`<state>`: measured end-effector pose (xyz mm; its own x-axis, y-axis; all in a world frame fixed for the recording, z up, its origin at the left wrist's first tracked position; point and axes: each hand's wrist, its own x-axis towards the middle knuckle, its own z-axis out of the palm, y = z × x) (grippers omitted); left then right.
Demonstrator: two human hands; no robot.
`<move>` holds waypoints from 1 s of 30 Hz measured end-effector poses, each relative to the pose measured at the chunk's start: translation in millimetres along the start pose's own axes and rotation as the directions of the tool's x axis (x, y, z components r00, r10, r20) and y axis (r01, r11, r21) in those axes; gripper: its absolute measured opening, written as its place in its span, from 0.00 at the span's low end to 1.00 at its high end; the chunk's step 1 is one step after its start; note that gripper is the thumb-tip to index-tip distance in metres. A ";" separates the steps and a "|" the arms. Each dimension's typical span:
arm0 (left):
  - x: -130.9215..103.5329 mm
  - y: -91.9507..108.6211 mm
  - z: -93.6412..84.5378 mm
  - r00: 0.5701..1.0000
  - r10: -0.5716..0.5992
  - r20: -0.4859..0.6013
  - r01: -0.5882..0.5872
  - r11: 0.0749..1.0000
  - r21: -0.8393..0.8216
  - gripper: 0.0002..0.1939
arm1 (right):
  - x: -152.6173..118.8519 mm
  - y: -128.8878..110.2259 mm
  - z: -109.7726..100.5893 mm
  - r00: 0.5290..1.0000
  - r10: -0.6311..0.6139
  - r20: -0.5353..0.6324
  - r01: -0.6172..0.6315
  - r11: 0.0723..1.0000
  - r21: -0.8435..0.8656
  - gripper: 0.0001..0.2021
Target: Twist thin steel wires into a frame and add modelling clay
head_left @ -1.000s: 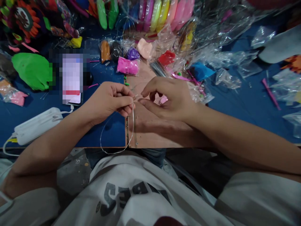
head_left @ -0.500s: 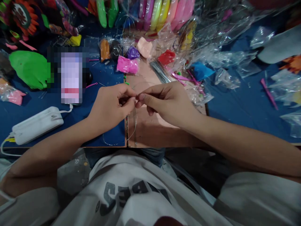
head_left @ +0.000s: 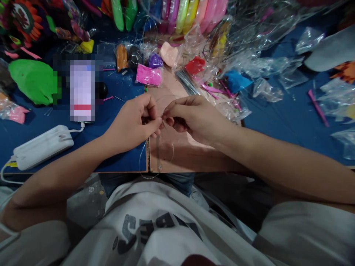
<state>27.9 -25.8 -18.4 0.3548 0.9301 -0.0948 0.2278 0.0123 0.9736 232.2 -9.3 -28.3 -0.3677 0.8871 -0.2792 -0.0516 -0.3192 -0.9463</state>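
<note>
A thin silvery wire [head_left: 173,150] hangs in a loop below my two hands, partly twisted at its bottom near the table's front edge. My left hand [head_left: 135,122] is closed, thumb and fingertips pinching the wire. Fingertip to fingertip with it, my right hand [head_left: 194,118] also pinches the wire, its other fingers curled in. The exact spot of the wire between the fingertips is too small to make out. Just beyond my right hand lies a bundle of straight grey wires [head_left: 187,83] on the wooden board [head_left: 191,151].
Bagged clay lumps lie beyond my hands: pink [head_left: 149,75], purple [head_left: 155,60], red [head_left: 195,65] and blue [head_left: 237,81]. To the left are a blurred-out phone [head_left: 82,88], a white power bank [head_left: 43,146] and green clay [head_left: 33,81]. Plastic bags [head_left: 267,89] and a purple stick [head_left: 317,108] lie right.
The wire loop has swung right and opened wider, its bottom now at the table edge. My right hand's fingers have curled more, and both hands have shifted slightly at the pinch.
</note>
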 end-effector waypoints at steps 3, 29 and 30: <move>-0.1 0.4 -0.7 1.000 -0.002 0.020 0.002 1.000 -0.001 0.18 | -0.8 -0.6 -0.3 1.000 -0.014 0.008 0.014 0.999 -0.040 0.09; 3.5 16.1 -9.3 0.922 -0.248 0.298 0.356 0.845 -0.399 0.26 | 6.4 16.3 -10.5 0.628 -0.693 0.355 0.777 0.538 -0.327 0.14; 2.6 17.8 -9.8 0.907 -0.255 0.335 0.381 0.835 -0.396 0.26 | 7.9 17.4 -11.8 0.593 -0.715 0.370 0.803 0.492 -0.335 0.14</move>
<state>24.0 -19.5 0.7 0.5672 0.7176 -0.4042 -0.0334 0.5104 0.8593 239.3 -3.9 -48.9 -0.5250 0.6306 0.5716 -0.0097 0.6672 -0.7449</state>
